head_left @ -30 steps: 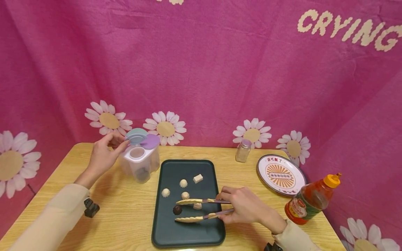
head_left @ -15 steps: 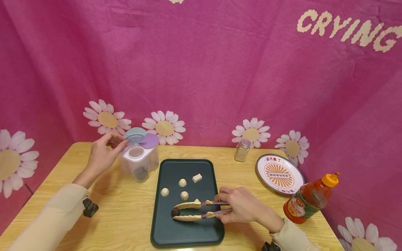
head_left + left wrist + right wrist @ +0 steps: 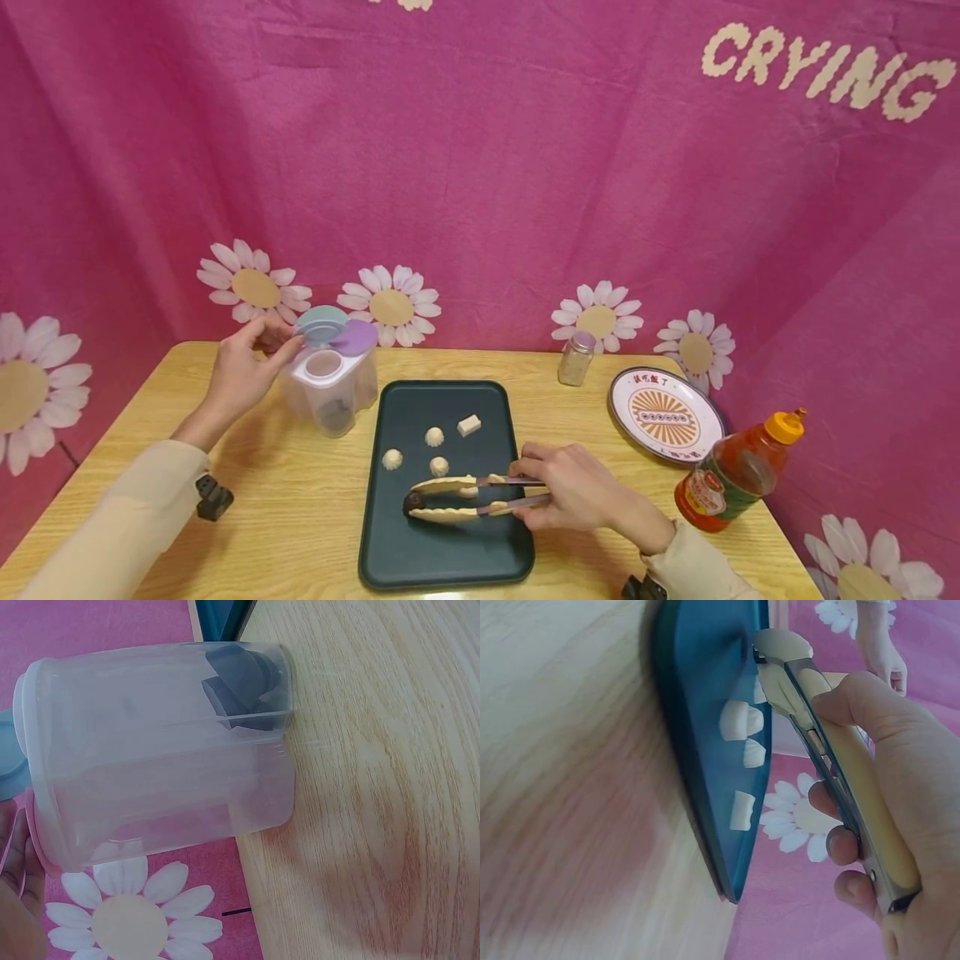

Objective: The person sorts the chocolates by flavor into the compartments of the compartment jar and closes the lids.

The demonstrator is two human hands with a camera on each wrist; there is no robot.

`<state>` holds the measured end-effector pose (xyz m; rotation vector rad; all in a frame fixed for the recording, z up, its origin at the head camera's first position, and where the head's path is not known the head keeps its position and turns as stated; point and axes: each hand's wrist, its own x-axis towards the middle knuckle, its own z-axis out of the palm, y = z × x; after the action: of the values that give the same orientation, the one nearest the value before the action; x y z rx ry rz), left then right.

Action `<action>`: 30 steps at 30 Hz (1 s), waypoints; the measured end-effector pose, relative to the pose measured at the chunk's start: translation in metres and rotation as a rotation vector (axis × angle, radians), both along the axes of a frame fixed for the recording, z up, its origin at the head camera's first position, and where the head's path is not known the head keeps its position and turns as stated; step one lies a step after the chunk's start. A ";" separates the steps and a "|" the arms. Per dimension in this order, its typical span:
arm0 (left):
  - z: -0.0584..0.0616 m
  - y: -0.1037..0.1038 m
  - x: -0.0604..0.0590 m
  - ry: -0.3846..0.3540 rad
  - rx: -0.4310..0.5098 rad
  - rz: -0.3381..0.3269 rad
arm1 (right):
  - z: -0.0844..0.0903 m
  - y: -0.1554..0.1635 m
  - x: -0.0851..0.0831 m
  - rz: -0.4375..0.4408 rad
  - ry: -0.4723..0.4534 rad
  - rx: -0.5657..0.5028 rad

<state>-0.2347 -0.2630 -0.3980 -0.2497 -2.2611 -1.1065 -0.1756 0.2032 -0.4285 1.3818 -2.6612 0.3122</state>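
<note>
My right hand [image 3: 570, 487] grips a pair of tongs [image 3: 448, 515] with cream scalloped tips and metal arms. The tips stand on either side of a small dark chocolate-like piece [image 3: 412, 503] low over the dark green tray [image 3: 442, 562]. In the right wrist view, thumb and fingers wrap the tongs' cream handle [image 3: 881, 817]. My left hand [image 3: 247, 371] holds the raised blue-green flap lid [image 3: 321, 321] of a clear container [image 3: 333, 404], its round opening uncovered. Dark pieces [image 3: 244, 682] lie in the container's bottom, in the left wrist view.
Several cream pieces, such as a swirled one [image 3: 435, 437] and a white block [image 3: 469, 425], lie on the tray. A shaker jar [image 3: 576, 360], a patterned plate [image 3: 666, 417] and a red sauce bottle [image 3: 731, 475] stand to the right. A pink curtain [image 3: 480, 183] hangs behind the table.
The tongs have moved slightly left and their tips have come closer together around the dark piece, which shifted a little left. My left hand stays at the flap lid.
</note>
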 end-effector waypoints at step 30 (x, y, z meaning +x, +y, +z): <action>0.001 0.001 -0.001 0.016 0.011 -0.006 | 0.085 -0.066 -0.063 0.008 0.176 -0.174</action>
<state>-0.2354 -0.2623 -0.3973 -0.2604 -2.2409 -1.1153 -0.2389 0.1375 -0.3438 1.3027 -2.4247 0.3925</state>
